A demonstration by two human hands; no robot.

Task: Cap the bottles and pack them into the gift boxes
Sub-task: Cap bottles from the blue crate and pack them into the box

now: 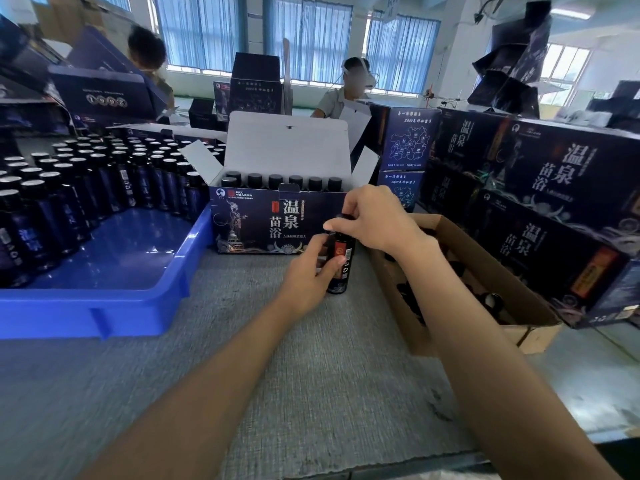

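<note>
A dark bottle with a red label stands upright on the grey table, just in front of an open gift box. My left hand grips the bottle's body from the left. My right hand curls over its top, fingers around the black cap. Inside the gift box a row of capped bottles stands along the back. Its white lid flap is raised.
A blue tray at the left holds several uncapped bottles along its far side. A brown carton of black caps sits at the right. Stacked closed gift boxes rise behind it. Two people work at the far side.
</note>
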